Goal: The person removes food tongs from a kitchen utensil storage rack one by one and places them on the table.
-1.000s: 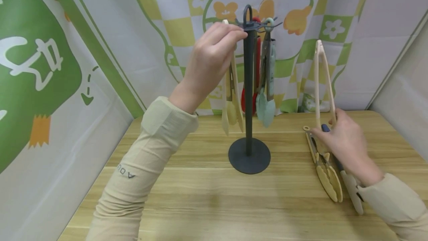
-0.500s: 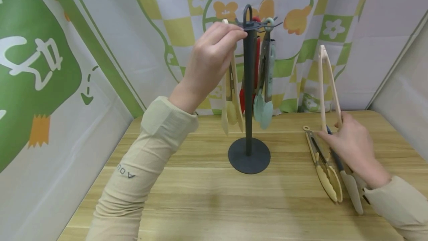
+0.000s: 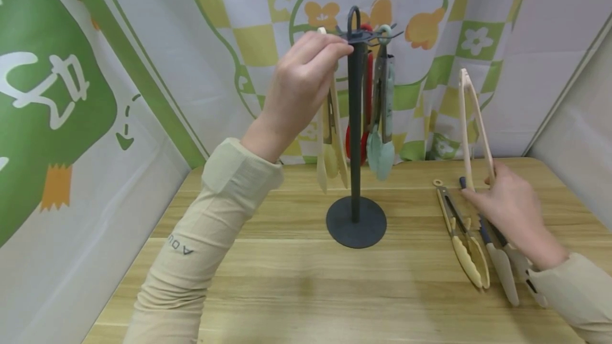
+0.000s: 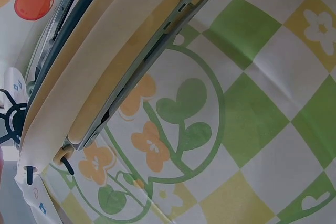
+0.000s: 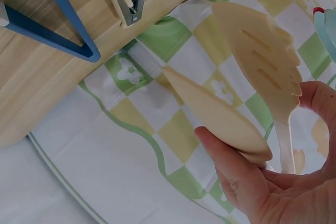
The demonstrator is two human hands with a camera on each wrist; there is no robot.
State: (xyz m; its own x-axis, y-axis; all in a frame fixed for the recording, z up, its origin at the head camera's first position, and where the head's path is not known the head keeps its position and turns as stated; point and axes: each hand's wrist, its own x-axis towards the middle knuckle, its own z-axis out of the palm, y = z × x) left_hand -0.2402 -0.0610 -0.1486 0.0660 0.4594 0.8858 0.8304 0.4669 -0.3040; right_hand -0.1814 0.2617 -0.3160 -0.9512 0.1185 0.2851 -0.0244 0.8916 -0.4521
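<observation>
The left hand (image 3: 306, 73) is gripping the top of the slim dark stand (image 3: 356, 142), apparently to steady it, while well to the stand's right the right hand (image 3: 516, 208) is pinching cream tongs (image 3: 465, 121) apex-up, thumb and fingers probably controlling both smooth, plastic-looking arms, which are carrying a slotted, scalloped head (image 5: 262, 51).

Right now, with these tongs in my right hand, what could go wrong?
The cream tongs in your right hand are spread open near the yellow tongs lying on the table, and might snag them. The stand carries hanging tongs at its top, so it could tip if your left hand tugs.
</observation>
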